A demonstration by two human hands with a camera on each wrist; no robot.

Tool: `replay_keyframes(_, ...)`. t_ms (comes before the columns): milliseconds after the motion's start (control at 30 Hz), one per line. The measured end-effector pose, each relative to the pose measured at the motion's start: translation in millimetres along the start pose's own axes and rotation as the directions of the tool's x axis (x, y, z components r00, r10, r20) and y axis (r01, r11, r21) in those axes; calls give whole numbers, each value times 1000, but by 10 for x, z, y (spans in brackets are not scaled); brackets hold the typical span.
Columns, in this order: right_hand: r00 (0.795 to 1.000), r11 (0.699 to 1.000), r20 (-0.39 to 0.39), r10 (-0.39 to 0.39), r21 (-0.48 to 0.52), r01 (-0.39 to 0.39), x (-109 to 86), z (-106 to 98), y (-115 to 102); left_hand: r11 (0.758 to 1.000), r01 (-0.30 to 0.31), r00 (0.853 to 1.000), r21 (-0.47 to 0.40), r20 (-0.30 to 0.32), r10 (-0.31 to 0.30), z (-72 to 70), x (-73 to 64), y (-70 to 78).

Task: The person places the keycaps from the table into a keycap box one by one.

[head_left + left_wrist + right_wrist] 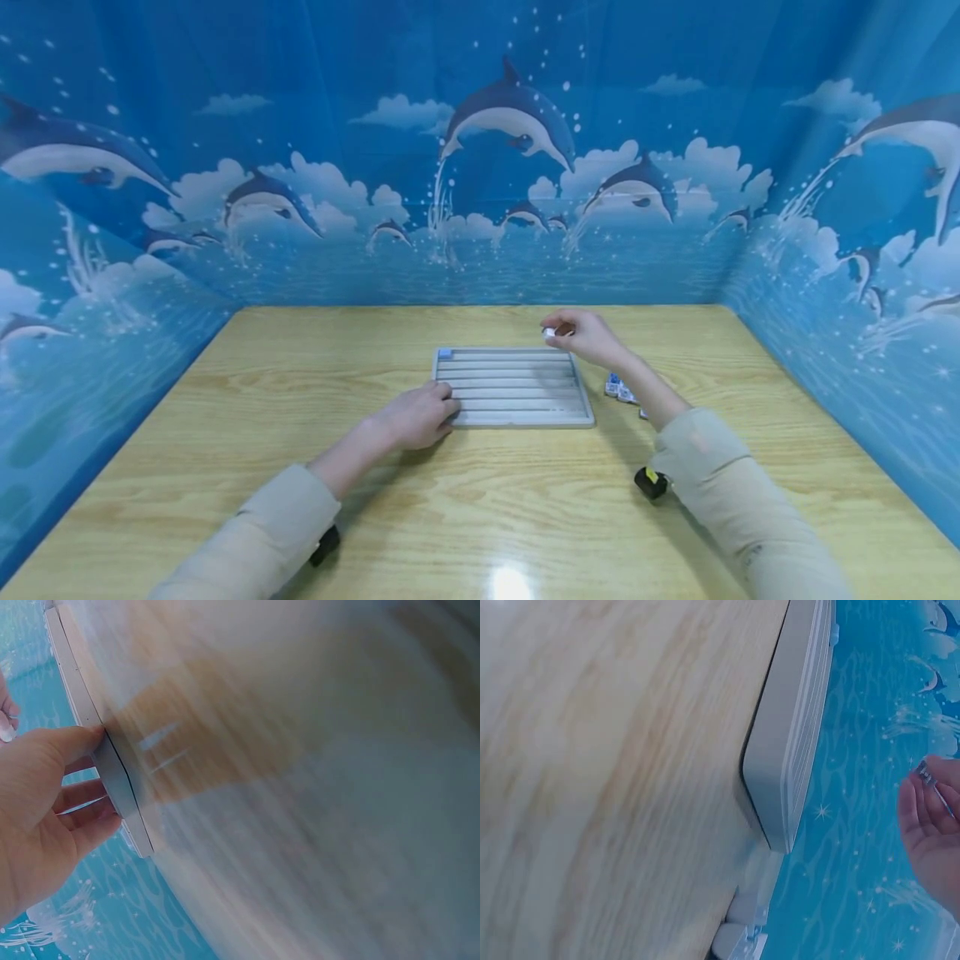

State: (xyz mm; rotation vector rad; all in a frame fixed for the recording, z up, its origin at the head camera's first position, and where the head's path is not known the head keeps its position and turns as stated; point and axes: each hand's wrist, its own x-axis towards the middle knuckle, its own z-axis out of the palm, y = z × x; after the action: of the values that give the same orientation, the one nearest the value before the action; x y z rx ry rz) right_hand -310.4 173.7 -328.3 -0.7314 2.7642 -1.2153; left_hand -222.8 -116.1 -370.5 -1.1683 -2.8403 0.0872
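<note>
A pale grey rectangular tray with long parallel grooves (517,383) lies on the table. One small blue block (446,354) sits in its far left corner. My left hand (422,414) grips the tray's near left edge, and the left wrist view has the thumb on one side and fingertips on the other. Above the tray's far right corner, my right hand (590,337) pinches a small white piece (552,332) between thumb and fingers. Dark marks show on this piece (925,772) in the right wrist view. Its full shape is hidden by the fingers.
Several small blue-and-white pieces (621,389) lie right of the tray, partly behind my right forearm. The wooden table (480,492) is bordered by a blue dolphin-print curtain (337,250) at the back and sides. Black devices (650,482) hang under both sleeves.
</note>
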Motion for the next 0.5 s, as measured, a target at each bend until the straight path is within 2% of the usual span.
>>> replay_keyframes(167, 1000, 999, -6, 2, -35, -2, 28, 47, -30, 1000, -2, 1000, -6, -16, 2, -9, -5, 3)
replay_keyframes(300, 1000, 998, -11, -8, -60, 8, 47, 99, -72, 1000, 3, 1000, -8, -5, -3, -5, -5, 2)
replay_keyframes(500, 995, 987, 17, -101, -124, 102, 91, 201, -103, 1000, 8, 1000, -10, 3, -8, 23, 2, -4)
